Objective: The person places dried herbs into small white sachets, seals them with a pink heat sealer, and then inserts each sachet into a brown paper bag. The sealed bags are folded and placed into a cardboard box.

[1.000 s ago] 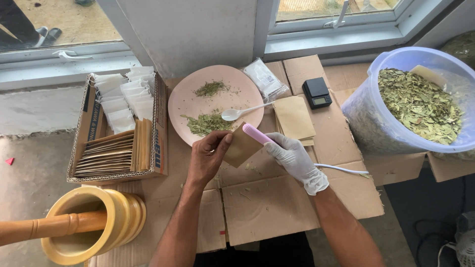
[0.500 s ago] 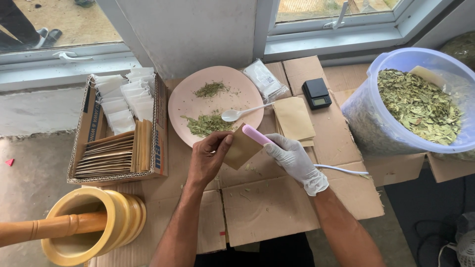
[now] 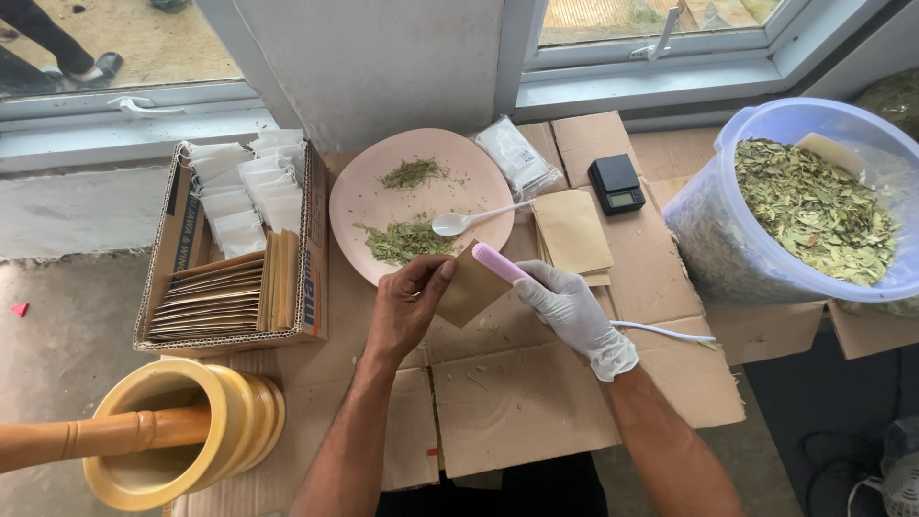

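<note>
My bare left hand (image 3: 407, 306) pinches the left edge of a small brown paper pouch (image 3: 471, 287) held above the flattened cardboard. My right hand (image 3: 572, 308), in a white glove, grips a pink handheld tool (image 3: 501, 261) with a white cord (image 3: 665, 332) and presses it against the pouch's top edge. Just beyond them lies a pink plate (image 3: 369, 201) with two small heaps of dried green herb (image 3: 402, 239) and a white plastic spoon (image 3: 464, 221) resting on its rim.
A stack of brown pouches (image 3: 571, 233), a small black scale (image 3: 616, 184) and a clear packet (image 3: 519, 156) lie behind. A blue tub of dried leaves (image 3: 814, 206) stands right. A cardboard box of pouches and white bags (image 3: 230, 249) and a wooden mortar with pestle (image 3: 168, 436) sit left.
</note>
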